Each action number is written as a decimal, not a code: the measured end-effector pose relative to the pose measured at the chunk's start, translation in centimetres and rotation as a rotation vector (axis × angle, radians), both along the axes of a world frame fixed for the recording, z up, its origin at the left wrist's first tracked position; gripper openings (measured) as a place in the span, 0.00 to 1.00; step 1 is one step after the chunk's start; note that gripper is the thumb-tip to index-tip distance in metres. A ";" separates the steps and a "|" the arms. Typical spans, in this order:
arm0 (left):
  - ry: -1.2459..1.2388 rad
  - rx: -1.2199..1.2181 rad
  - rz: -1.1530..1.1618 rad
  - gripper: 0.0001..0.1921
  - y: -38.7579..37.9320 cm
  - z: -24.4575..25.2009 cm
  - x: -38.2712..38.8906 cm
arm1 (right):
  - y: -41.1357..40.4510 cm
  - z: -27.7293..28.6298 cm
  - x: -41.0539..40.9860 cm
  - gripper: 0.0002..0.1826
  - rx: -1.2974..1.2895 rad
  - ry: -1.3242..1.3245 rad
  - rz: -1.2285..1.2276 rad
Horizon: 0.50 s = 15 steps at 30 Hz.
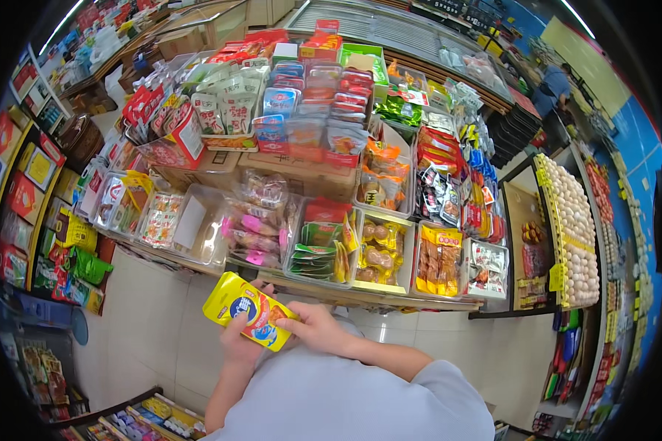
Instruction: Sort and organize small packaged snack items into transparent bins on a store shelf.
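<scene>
A yellow snack packet (pixel 256 310) with a blue and red printed front is held between my two hands in front of my body. My left hand (pixel 241 336) grips its lower left side, thumb on the front, with some fingers behind it. My right hand (pixel 314 325) pinches its right end between thumb and fingers. Just beyond the packet is the near edge of a display table, where a clear plastic bin (pixel 323 237) holds green, red and yellow packets. Left of that bin sit pink-ended wrapped packs (pixel 256 231), and a clear bin (pixel 204 231) showing a bare bottom.
Boxed yellow packs of brown eggs (pixel 380 242) and orange snack packs (pixel 440 259) line the table's front. Stacked egg trays (pixel 568 231) stand at the right. Shelves (pixel 19 198) rise at the left. A person (pixel 551 91) is in the far right aisle.
</scene>
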<state>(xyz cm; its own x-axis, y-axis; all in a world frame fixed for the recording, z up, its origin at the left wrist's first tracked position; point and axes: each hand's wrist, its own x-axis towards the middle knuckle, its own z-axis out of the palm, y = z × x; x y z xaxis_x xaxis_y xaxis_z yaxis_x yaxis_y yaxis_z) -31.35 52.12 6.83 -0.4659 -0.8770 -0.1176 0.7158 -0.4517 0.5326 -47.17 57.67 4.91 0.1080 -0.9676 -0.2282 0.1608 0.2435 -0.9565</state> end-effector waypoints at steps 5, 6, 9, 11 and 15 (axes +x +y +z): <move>-0.239 -0.047 -0.037 0.27 -1.2 -1.7 1.1 | 0.7 -0.9 -0.6 0.10 -0.206 0.396 -0.197; -0.240 -0.044 -0.018 0.26 -1.3 -1.3 0.5 | 0.9 -1.0 -0.9 0.10 -0.176 0.372 -0.227; -0.273 -0.043 0.152 0.27 -1.8 -0.1 -2.7 | 0.8 -0.8 -2.3 0.09 -0.075 0.208 -0.299; -0.304 -0.041 0.176 0.27 -2.8 1.6 -3.1 | 0.0 -0.1 -2.8 0.08 -0.058 0.169 -0.267; -0.433 -0.112 0.121 0.31 -4.4 2.4 -1.3 | -1.8 -1.0 -3.1 0.07 -0.256 0.285 -0.213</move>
<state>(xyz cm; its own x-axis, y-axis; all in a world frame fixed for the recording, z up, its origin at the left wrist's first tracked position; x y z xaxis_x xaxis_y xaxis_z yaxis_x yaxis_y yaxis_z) -32.69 47.69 9.23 -0.2885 -0.9403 -0.1804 0.4606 -0.3014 0.8349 -50.30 55.87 3.86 -0.1330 -0.9907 0.0301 -0.0976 -0.0171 -0.9951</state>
